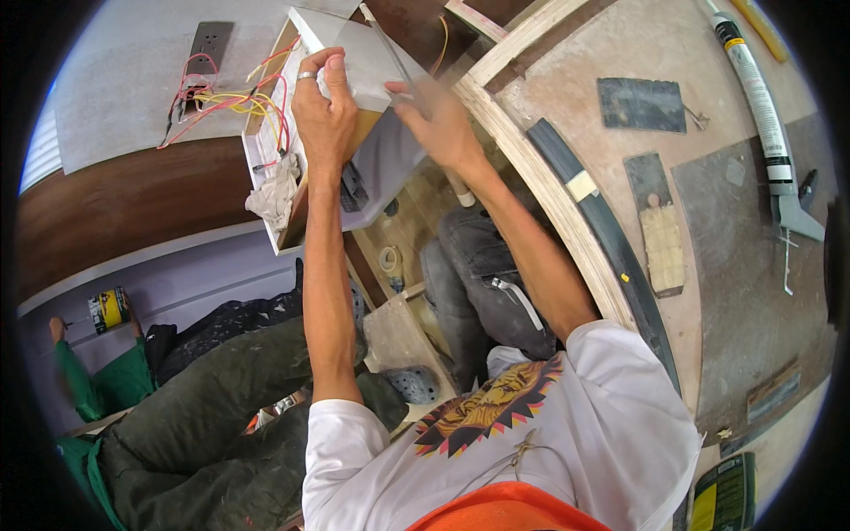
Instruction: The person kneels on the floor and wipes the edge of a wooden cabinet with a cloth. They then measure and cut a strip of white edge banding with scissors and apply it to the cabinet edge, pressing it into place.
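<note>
item: one long narrow bar (388, 44), its upper part lying across the far side of a white box (367, 66), slanting down toward the person's right. whether it touched the box could not be told.

right hand (436, 122): blurred, fingers closed around the bar, thumb toward the box.

left hand (324, 111): ringed, fingers bent, thumb upright, at the box's near edge; whether it pinched that edge could not be told. a short gap separated the two hands.

box surroundings: loose red and yellow wires (232, 103) reached over its left edge from beside a dark socket plate (210, 44); a crumpled cloth (275, 193) hung at its lower left corner, near the left forearm.

right side: a curved wooden frame (567, 212), its edge close to the right forearm. between box and frame ran a gap down to the wooden floor (407, 199), the right wrist being above it. along the frame lay a black strip (606, 234); beyond it, a dark rectangular plate (641, 104) and a caulking gun (760, 97) with a white tube, both well apart from the hands.

lower left: another person in a green sleeve (124, 385), with a yellow and black tin (109, 310) between the hands.
</note>
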### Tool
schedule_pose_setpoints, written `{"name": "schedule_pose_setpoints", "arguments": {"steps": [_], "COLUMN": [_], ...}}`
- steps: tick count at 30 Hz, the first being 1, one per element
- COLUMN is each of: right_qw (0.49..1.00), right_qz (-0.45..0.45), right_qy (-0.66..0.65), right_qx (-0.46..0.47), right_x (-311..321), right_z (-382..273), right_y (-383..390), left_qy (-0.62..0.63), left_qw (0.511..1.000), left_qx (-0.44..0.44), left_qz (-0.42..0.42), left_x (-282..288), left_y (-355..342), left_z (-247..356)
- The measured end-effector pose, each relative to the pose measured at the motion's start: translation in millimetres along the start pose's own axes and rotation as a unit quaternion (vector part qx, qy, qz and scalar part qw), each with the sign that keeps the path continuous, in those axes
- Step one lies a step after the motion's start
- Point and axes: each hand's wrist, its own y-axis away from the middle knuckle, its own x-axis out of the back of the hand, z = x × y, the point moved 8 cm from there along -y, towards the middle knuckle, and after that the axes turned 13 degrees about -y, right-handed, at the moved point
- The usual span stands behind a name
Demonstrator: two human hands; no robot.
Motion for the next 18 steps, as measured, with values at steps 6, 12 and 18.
{"name": "schedule_pose_setpoints", "arguments": {"steps": [6, 12, 18], "right_qw": [0.996, 0.997, 0.997], "right_qz": [0.017, 0.043, 0.072], "right_qy": [-0.05, -0.057, -0.015], "right_qx": [-0.077, -0.029, -0.038], "right_x": [4, 6, 10], "right_z": [8, 20, 23], "right_y": [1, 0, -3], "left_qy": [-0.002, 0.001, -0.002], "left_qw": [1.0, 1.0, 1.0], "left_qx": [0.004, -0.006, 0.001], "left_qz": [-0.001, 0.002, 0.0], "left_x": [1, 0, 0], "left_y": [1, 1, 1], "left_z": [4, 2, 3]}}
